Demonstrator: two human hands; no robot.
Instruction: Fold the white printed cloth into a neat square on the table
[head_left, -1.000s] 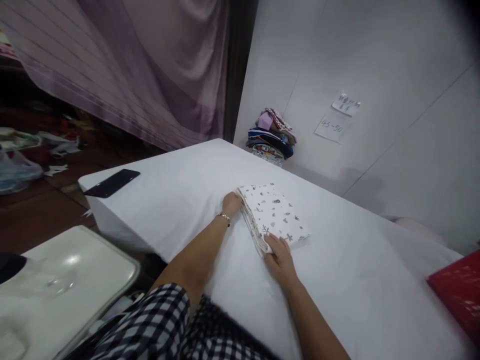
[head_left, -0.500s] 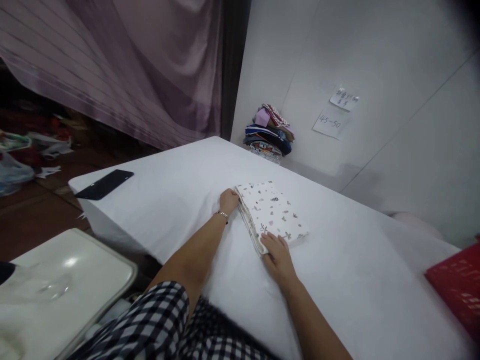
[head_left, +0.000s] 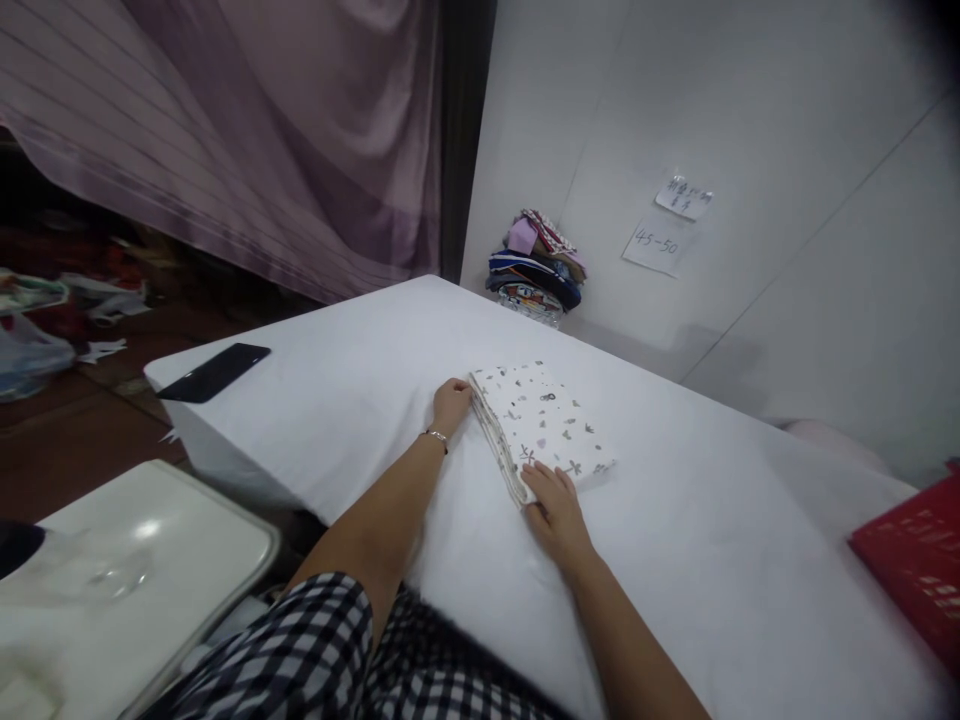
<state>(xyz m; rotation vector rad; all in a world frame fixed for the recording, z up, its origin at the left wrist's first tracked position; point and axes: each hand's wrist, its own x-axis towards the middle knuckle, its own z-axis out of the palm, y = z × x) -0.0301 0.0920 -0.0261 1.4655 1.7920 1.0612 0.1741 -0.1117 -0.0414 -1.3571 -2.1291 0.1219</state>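
A folded white cloth with small dark prints (head_left: 544, 425) lies flat on the white-covered table (head_left: 360, 390). My left hand (head_left: 451, 404), with a bracelet at the wrist, rests against the cloth's far-left corner, its fingers curled at the folded edge. My right hand (head_left: 553, 503) presses on the cloth's near corner, fingers partly stretched over the top layer and thumb at the stacked edges.
A black phone (head_left: 214, 372) lies near the table's left edge. A stack of folded colourful cloths (head_left: 537, 268) sits at the back against the white wall, under two paper notes (head_left: 660, 245). A red crate (head_left: 911, 565) stands at right, a white chair seat (head_left: 127, 570) at lower left.
Both hands stay on the folded cloth's left edge; they have shifted only slightly. The view has moved a little.
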